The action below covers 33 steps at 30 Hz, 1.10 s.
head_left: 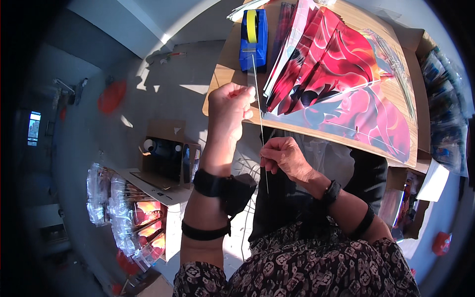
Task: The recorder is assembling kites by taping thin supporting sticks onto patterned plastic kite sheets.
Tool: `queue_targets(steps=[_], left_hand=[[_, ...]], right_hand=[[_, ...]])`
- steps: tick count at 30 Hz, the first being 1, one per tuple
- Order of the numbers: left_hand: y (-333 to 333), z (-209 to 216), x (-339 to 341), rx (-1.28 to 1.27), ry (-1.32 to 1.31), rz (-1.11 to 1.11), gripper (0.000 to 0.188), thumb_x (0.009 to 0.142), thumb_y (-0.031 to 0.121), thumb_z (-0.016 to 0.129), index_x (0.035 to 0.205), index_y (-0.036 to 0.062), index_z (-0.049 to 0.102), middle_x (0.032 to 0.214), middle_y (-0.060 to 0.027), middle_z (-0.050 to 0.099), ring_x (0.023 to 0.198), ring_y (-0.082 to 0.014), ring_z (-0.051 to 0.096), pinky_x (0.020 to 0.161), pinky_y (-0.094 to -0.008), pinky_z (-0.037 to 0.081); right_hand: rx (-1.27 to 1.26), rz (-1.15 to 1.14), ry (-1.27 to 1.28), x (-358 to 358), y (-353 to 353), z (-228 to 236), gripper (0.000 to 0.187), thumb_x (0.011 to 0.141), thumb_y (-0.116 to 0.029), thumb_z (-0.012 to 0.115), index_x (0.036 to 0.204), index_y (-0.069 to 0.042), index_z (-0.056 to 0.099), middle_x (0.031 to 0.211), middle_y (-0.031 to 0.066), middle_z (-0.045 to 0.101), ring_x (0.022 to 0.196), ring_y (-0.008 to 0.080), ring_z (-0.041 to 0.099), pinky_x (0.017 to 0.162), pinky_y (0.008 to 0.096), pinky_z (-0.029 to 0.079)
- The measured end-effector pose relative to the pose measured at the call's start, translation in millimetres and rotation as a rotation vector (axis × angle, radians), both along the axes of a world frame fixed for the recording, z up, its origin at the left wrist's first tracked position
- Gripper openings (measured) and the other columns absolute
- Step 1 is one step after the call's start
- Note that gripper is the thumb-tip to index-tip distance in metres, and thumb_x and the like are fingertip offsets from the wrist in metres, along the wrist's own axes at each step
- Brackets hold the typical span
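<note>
My right hand (284,157) is closed in a pinch around a thin white rod (261,126), which slants up past the table edge toward the tape dispenser. My left hand (231,105) is closed near the dispenser. Its fingertips meet the lower end of a clear tape strip (252,79), close beside the rod. The blue tape dispenser (244,57) carries a yellow-centred roll (252,24) at the table's left side. Right of it, pleated red printed sheets (329,54) lie in a pile, over a flat, paler printed sheet (356,119) along the near edge.
The wooden table (225,74) ends just beyond my hands. Several thin sticks (396,64) lie at its right side. An open cardboard box (168,158) stands on the floor at left, near plastic-wrapped packs (123,213). More wrapped packs (448,109) fill a box at right.
</note>
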<state>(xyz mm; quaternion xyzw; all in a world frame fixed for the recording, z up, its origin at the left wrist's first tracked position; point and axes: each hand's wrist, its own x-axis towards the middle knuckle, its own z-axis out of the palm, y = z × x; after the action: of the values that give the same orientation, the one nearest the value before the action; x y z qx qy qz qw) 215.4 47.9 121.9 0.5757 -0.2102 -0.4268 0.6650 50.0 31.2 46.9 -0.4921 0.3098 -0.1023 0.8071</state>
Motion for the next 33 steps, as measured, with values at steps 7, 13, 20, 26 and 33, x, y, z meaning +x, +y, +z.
queue_targets(steps=[7,13,20,26,33], left_hand=[[155.6,-7.8,-100.1,0.15,0.057,0.063,0.01,0.089,0.002,0.061,0.082,-0.002,0.053,0.068,-0.0034,0.052,0.057,-0.0091,0.045,0.055,-0.0236,0.039],[164.4,-7.1,-88.3,0.109,0.059,0.048,0.011,0.086,0.004,0.065,0.079,-0.0001,0.058,0.068,0.0001,0.056,0.059,-0.0045,0.049,0.055,-0.0191,0.04],[169.3,10.8,-76.4,0.125,-0.017,0.023,0.01,0.079,-0.007,0.063,0.076,-0.003,0.054,0.069,-0.0059,0.055,0.059,-0.0095,0.047,0.055,-0.0222,0.039],[178.2,3.6,-58.6,0.061,0.006,-0.01,0.007,0.08,-0.007,0.065,0.081,-0.0026,0.06,0.075,-0.0019,0.058,0.068,-0.006,0.051,0.061,-0.02,0.041],[181.5,-3.5,-52.8,0.102,0.039,-0.063,0.007,0.08,-0.005,0.066,0.082,-0.0023,0.061,0.077,-0.002,0.058,0.069,-0.0062,0.052,0.062,-0.02,0.042]], right_hand=[[-0.015,-0.009,-0.016,6.6,3.3,-4.7,0.014,0.086,-0.009,0.06,0.077,0.001,0.064,0.066,0.0073,0.065,0.053,0.0101,0.06,0.044,0.0215,0.046],[-0.236,0.053,0.171,12.4,10.8,1.5,0.014,0.086,-0.008,0.06,0.076,0.002,0.062,0.062,0.0077,0.062,0.051,0.0114,0.06,0.044,0.0252,0.047],[-1.219,-0.024,0.267,70.3,-27.2,-21.8,0.024,0.081,-0.008,0.06,0.101,0.003,0.053,0.067,0.0202,0.061,0.061,0.0348,0.064,0.054,0.0401,0.052],[-1.38,0.21,0.532,112.3,-65.0,-24.0,0.031,0.081,-0.015,0.059,0.107,0.0,0.052,0.076,0.0229,0.064,0.076,0.0411,0.064,0.066,0.0469,0.053],[-0.965,-0.164,0.173,113.3,-67.7,-21.6,0.012,0.085,-0.009,0.056,0.09,0.001,0.061,0.065,0.0136,0.063,0.06,0.0217,0.065,0.055,0.0323,0.05]])
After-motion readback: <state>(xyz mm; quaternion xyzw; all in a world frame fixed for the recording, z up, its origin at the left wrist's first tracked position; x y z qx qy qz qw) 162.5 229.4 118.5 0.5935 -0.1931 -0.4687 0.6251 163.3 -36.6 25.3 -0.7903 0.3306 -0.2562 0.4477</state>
